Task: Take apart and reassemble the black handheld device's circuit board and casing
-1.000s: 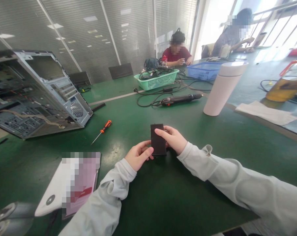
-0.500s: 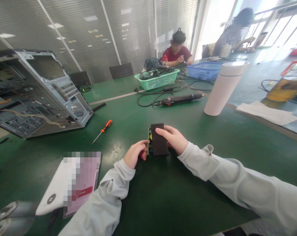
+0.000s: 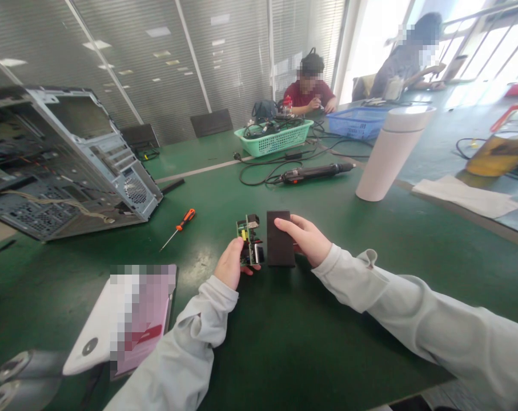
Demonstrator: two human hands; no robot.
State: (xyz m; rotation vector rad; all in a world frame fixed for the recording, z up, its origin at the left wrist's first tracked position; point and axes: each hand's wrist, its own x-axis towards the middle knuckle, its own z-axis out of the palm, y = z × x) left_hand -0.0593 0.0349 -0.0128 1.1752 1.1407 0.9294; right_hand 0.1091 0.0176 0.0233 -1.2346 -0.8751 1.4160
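My left hand (image 3: pixel 232 261) grips a green circuit board (image 3: pixel 249 240) by its left edge, thumb on the near side. Yellow, black and silver components stand on the board. Just to its right, my right hand (image 3: pixel 308 238) is closed on a black rectangular casing (image 3: pixel 280 242), its thumb lying across the front face and the other fingers behind, mostly hidden. A narrow gap separates board and casing. Both are held above the green table (image 3: pixel 327 342). An orange-and-black screwdriver (image 3: pixel 185 220) lies on the table left of the board.
At the left stands an opened computer case (image 3: pixel 91 165). Beyond my hands lie a corded electric screwdriver (image 3: pixel 316 173), a green basket (image 3: pixel 280 141) of cables and a blue basket (image 3: pixel 355 123). A pale tumbler (image 3: pixel 387 157) stands at right. Two people sit at the far side.
The circuit board has come out of the black casing and moved left with my left hand. My right hand and the casing have shifted slightly right.
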